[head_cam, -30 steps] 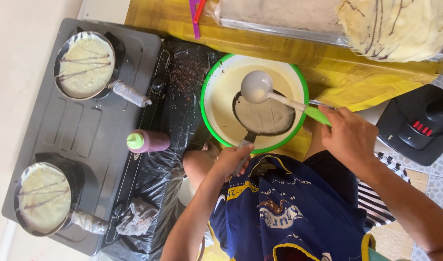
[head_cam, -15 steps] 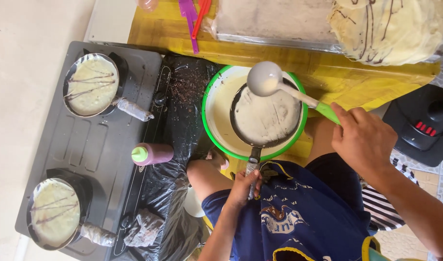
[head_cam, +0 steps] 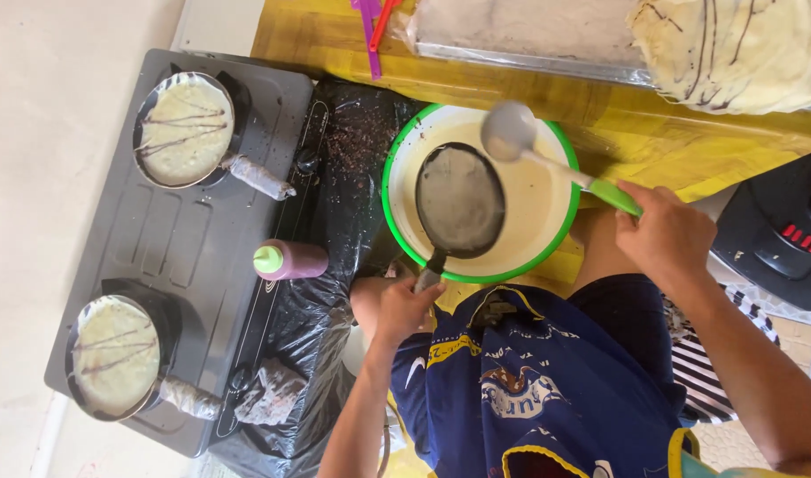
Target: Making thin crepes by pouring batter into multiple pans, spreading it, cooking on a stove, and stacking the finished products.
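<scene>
The grey stove is occupying the left half of the frame. A black plastic sheet is lying along its right edge, under the bowl side of the work area. A yellow cloth is covering the surface across the upper right of the frame, and a tray with a stack of thin pancakes is sitting on it at the top right.

A white bowl with a green rim is standing at the centre of the frame, holding pale batter. A small black pan, coated with batter, is being held over the bowl, tilted. The left hand is gripping the pan handle, fingers clenched around it, just below the bowl rim.

The right hand is grasping the green handle of a ladle at the right of the bowl; the ladle cup is hovering above the upper part of the bowl, just beside the pan.

Two further pans are sitting on the stove: one at the upper left and one at the lower left, each holding a pale pancake with dark lines across it.

A squeeze bottle with a green cap is lying on the stove between the two pans, near the plastic sheet.
</scene>
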